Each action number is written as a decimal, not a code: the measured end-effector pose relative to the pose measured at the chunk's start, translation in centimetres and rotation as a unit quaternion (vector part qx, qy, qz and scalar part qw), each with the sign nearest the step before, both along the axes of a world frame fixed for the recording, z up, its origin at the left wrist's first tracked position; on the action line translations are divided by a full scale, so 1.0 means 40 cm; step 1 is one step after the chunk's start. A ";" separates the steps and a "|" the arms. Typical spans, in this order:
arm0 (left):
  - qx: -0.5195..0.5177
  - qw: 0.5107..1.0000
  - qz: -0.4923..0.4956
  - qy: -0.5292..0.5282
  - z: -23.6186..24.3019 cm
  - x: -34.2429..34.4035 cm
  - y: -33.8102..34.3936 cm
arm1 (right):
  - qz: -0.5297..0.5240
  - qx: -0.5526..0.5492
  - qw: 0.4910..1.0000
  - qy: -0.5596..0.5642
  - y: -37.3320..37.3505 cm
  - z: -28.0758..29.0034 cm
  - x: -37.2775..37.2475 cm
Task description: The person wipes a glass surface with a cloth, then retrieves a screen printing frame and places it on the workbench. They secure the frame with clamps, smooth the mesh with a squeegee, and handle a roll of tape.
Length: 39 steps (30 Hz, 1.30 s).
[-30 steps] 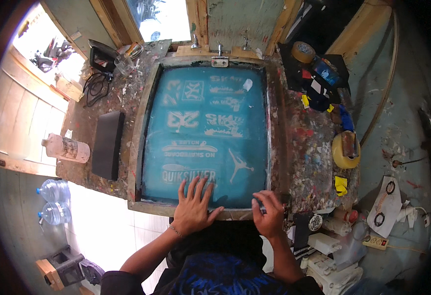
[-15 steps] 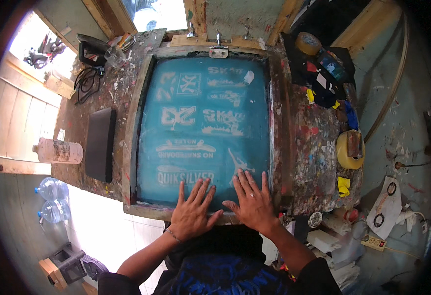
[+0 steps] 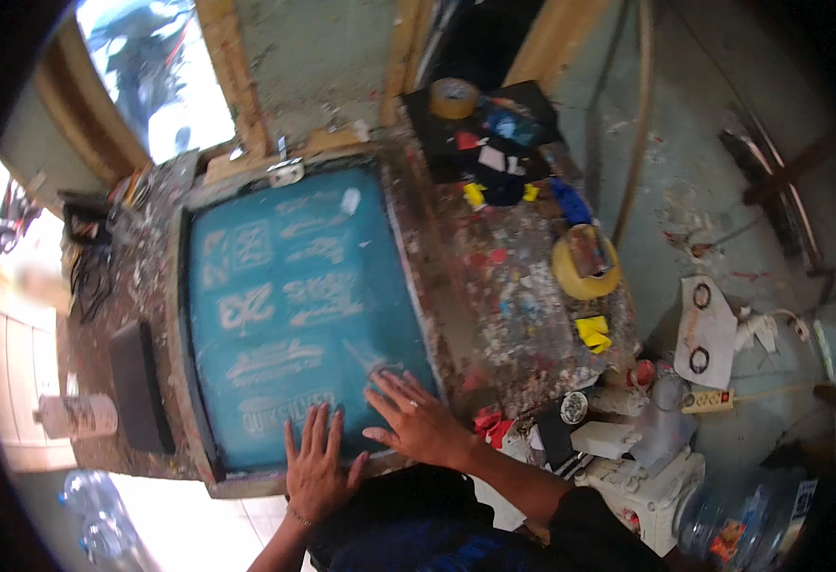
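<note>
A wooden screen-printing frame (image 3: 181,381) with teal mesh (image 3: 332,229) lies on the workbench, its pale stencil designs blurred by motion. At its far edge a metal hinge clamp (image 3: 286,172) grips the wood. My left hand (image 3: 320,467), a bracelet at its wrist, rests over the near edge, fingers stretched onto the mesh. To its right, my right hand (image 3: 420,418) lies with fingers spread on the mesh's near right corner. A ring shows on one of its fingers. Neither hand holds anything.
Left of the frame are a dark flat block (image 3: 139,386) and a whitish bottle (image 3: 76,417). On the paint-spattered bench (image 3: 504,315) to the right lie a yellow container (image 3: 578,276), yellow scraps (image 3: 592,334) and a tape roll (image 3: 453,97). Water bottles (image 3: 98,505) stand at lower left.
The head view has swung to the right, so the frame sits tilted and further left, and more of the right side shows. Both hands stay flat on the frame's near end.
</note>
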<state>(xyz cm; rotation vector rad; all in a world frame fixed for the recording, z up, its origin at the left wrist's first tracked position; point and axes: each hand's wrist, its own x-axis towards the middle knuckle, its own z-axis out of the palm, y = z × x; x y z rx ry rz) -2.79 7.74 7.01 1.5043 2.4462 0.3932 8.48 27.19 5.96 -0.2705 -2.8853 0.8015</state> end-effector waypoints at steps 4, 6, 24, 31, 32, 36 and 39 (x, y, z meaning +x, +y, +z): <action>0.070 0.997 -0.031 0.003 -0.001 0.006 -0.013 | -0.127 -0.093 0.985 0.070 0.043 0.061 0.074; 0.117 0.992 -0.039 -0.030 -0.005 0.005 -0.032 | -0.212 -0.110 0.966 0.096 0.089 0.090 0.128; 0.102 0.995 -0.021 0.012 0.076 -0.033 -0.183 | -0.513 -0.106 0.834 0.175 0.540 -0.159 0.432; 0.113 0.993 -0.039 0.022 0.074 -0.039 -0.178 | -0.479 -0.171 0.848 0.148 0.568 -0.106 0.522; 0.118 0.992 -0.039 0.026 0.068 -0.039 -0.181 | -0.475 -0.182 0.849 0.143 0.565 -0.099 0.527; 0.120 0.992 -0.044 0.013 0.064 -0.042 -0.183 | -0.472 -0.225 0.841 0.142 0.555 -0.092 0.543; 0.088 0.995 -0.039 -0.002 0.069 -0.042 -0.181 | -0.456 -0.252 0.842 0.138 0.566 -0.120 0.582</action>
